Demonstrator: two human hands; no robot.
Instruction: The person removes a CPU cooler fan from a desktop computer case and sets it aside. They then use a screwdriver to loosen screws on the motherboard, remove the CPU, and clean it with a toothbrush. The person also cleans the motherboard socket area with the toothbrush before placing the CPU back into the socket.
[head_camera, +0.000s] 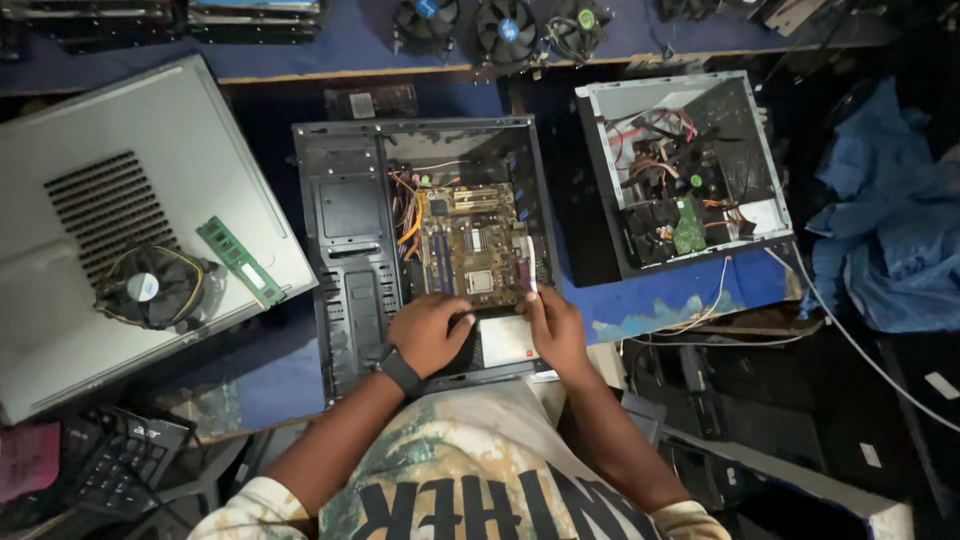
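The open computer case (425, 250) lies flat on the blue table (660, 300), its long side running away from the person, open side up. The green board (470, 245) sits inside. The left hand (428, 333) rests curled on the near end, holding nothing I can see. The right hand (553, 328) pinches the board's near corner. Another open case (690, 170) and fans (505, 28) lie around in the dim room.

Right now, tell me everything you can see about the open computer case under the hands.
The case is a black metal tower lying on its side, side panel off. Its left part is perforated steel. Inside sits a tan motherboard with slots, an empty socket and orange wires beside it. The case rests on a blue bench. The left hand and right hand press at its near edge, next to a white and red part.
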